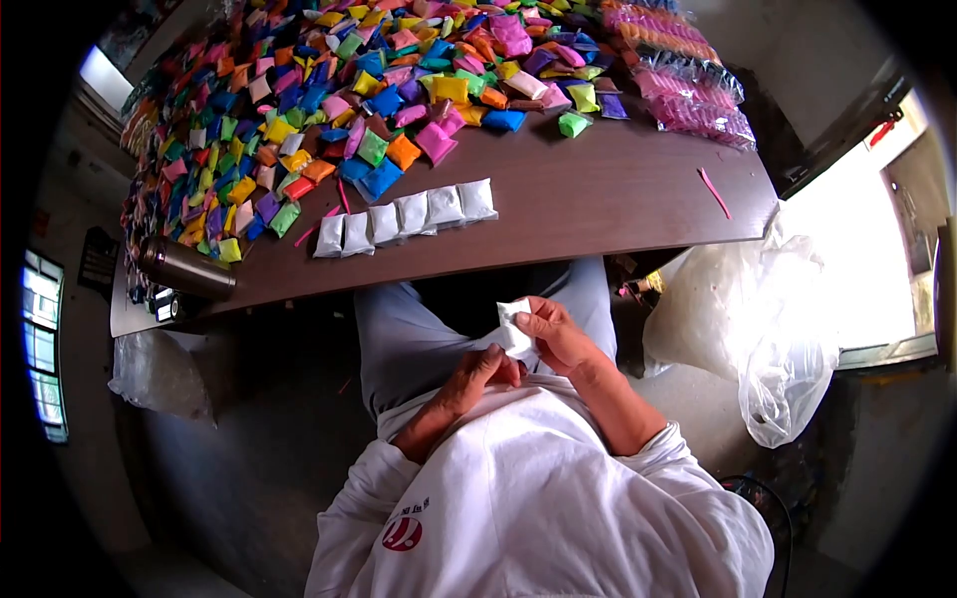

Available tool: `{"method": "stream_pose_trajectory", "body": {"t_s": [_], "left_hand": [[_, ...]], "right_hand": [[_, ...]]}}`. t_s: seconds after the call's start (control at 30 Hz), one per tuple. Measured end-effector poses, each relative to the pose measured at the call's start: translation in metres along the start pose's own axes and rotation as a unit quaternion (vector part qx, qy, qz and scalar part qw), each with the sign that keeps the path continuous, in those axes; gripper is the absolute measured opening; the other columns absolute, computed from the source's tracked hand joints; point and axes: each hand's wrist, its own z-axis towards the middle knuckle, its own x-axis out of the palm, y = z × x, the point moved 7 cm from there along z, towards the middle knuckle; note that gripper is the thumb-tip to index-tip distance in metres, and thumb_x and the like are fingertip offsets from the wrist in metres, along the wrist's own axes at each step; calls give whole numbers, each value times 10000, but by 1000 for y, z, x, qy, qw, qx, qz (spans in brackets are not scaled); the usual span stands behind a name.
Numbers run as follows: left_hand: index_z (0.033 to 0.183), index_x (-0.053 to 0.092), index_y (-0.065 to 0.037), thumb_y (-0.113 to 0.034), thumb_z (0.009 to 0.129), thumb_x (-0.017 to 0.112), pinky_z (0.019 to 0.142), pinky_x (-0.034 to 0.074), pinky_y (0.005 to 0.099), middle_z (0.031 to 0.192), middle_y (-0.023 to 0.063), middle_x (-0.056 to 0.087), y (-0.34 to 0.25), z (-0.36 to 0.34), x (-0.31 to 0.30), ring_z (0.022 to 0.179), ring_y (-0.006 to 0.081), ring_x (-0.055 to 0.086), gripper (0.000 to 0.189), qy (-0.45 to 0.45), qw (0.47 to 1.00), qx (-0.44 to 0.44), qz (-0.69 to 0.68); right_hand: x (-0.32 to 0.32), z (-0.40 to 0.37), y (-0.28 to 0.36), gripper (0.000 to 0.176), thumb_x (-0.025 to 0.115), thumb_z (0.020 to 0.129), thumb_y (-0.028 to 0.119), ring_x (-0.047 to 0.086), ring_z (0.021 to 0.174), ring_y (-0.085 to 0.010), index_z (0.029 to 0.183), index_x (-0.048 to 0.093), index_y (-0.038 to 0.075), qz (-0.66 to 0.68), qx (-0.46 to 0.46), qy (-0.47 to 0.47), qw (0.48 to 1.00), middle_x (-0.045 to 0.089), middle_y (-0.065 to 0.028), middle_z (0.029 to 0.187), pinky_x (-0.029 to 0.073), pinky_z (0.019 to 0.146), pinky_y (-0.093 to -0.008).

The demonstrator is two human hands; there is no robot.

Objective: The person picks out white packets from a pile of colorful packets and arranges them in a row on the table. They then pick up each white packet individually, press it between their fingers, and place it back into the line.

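Note:
My right hand (558, 337) pinches a small white packet (511, 321) between thumb and fingers, above my lap and in front of the table edge. At the packet's lower end, my left hand (477, 377) is closed with its thumb against it; its fingertips are partly hidden. On the table ahead lies a slightly slanted row of several similar white packets (411, 213), side by side and touching or nearly so.
A big pile of colourful small packets (399, 100) covers the far and left parts of the brown table (598, 189). Bundled pink packets (698, 100) lie far right. A metal flask (187, 269) rests at left. Clear plastic bags (788, 339) hang at right.

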Motion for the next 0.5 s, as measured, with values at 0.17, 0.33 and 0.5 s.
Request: {"method": "stream_pose_trajectory", "body": {"t_s": [0.17, 0.33, 0.5], "left_hand": [[890, 602, -15, -621, 908, 303, 818, 443, 305, 847, 86, 614, 17, -1, -10, 845, 177, 574, 675, 4, 999, -4, -53], [1039, 582, 7, -555, 926, 364, 787, 473, 291, 880, 99, 618, -6, -5, -6, 842, 161, 586, 613, -28, 997, -15, 72], [1086, 556, 30, -473, 946, 401, 772, 487, 289, 899, 104, 620, -18, -4, 0, 842, 163, 592, 545, -29, 997, 7, 66]], "right_hand": [[0, -4, 9, 186, 684, 827, 173, 588, 743, -96, 908, 591, 33, -99, -32, -42, 994, 630, -17, 831, 471, 685, -234], [14, -10, 5, 221, 659, 857, 228, 555, 763, -70, 930, 602, 27, -190, -27, -34, 981, 623, 0, 825, 447, 699, -219], [15, -15, 1, 249, 609, 894, 285, 531, 764, -56, 896, 611, 36, -255, 10, -31, 966, 601, 20, 803, 432, 684, -220]]}}
